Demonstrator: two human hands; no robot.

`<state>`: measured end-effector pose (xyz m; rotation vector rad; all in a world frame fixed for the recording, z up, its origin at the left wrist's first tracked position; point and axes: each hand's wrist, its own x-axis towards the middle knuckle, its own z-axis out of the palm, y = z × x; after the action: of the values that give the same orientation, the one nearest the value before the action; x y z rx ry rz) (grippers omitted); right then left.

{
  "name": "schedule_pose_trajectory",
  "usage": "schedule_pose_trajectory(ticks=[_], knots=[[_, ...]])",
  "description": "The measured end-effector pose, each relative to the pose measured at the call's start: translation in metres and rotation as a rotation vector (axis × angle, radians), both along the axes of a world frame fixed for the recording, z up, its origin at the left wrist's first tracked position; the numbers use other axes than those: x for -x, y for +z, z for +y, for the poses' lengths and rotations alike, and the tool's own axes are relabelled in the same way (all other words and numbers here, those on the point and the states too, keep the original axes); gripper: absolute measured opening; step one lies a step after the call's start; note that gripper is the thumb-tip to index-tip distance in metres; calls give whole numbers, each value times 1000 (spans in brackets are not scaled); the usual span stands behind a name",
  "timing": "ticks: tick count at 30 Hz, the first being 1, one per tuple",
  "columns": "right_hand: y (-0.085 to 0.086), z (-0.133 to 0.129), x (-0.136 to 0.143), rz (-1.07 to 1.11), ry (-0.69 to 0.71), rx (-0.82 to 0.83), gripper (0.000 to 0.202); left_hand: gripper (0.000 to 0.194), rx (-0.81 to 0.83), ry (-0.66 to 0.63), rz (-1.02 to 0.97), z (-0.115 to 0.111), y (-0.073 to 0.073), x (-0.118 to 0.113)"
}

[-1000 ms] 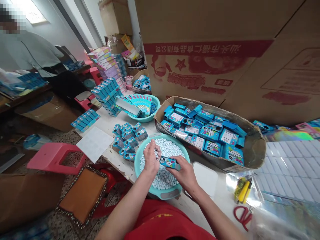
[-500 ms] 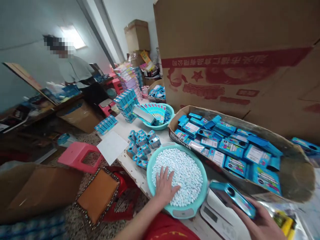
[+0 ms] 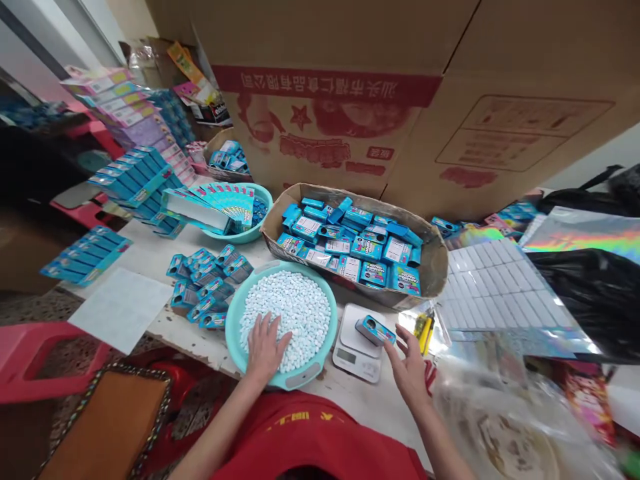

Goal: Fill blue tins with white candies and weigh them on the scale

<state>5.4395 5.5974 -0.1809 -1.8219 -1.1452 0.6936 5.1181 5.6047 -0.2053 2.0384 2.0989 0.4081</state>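
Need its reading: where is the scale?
In the head view, the scale sits right of the bowl of white pellets, under a blue box by the right hand.

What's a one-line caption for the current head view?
Left hand in a basin of white candies, right hand at a small blue box on a scale.

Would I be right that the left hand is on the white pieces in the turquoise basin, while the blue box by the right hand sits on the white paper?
Not quite: in the head view, the blue box sits on the scale; the white paper lies left of the basin. The rest is correct.
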Motion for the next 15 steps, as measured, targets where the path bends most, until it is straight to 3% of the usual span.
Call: schedule_pose_trajectory(ticks=[5, 15], knots=[[0, -9, -9, 34, -177, 127, 68, 36, -77, 5, -82, 1, 1, 2], [-20, -10, -17, 56, -229, 158, 69, 26, -218, -43, -249, 3, 1, 6]])
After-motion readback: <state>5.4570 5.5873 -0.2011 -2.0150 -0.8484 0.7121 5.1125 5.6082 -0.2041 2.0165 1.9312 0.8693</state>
